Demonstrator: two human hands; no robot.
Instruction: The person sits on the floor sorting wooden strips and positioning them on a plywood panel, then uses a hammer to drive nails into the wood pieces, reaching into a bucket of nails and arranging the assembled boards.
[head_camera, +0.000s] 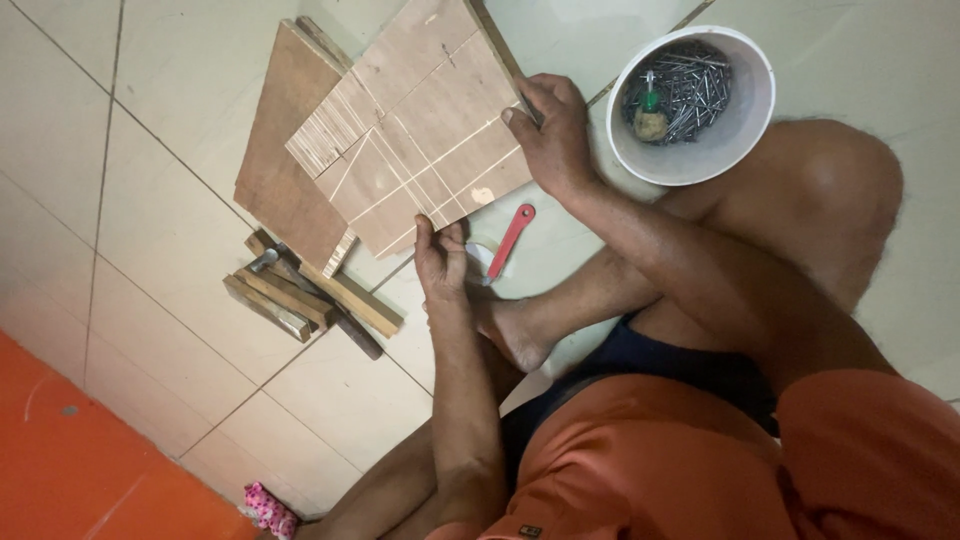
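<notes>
On the tiled floor (150, 200), left of middle, short wood strips (290, 295) lie stacked just beside the lined plywood sheet (420, 130). Our left hand (440, 258) grips its near edge. Our right hand (550, 130) pinches a slim dark tool (529, 110) at the sheet's right edge. We judge line-marking is in hand, which calls for a steady sheet. Rightmost, a plain round white bucket (745, 120) holds nails (690, 90). No label shows.

I see a brown plywood board (420, 130) scored with pale crossing lines, a red-handled tool (510, 240), a white bucket (745, 120) of grey nails (690, 85), cream floor tiles (170, 230) with dark grout, and my orange shirt (700, 470).
</notes>
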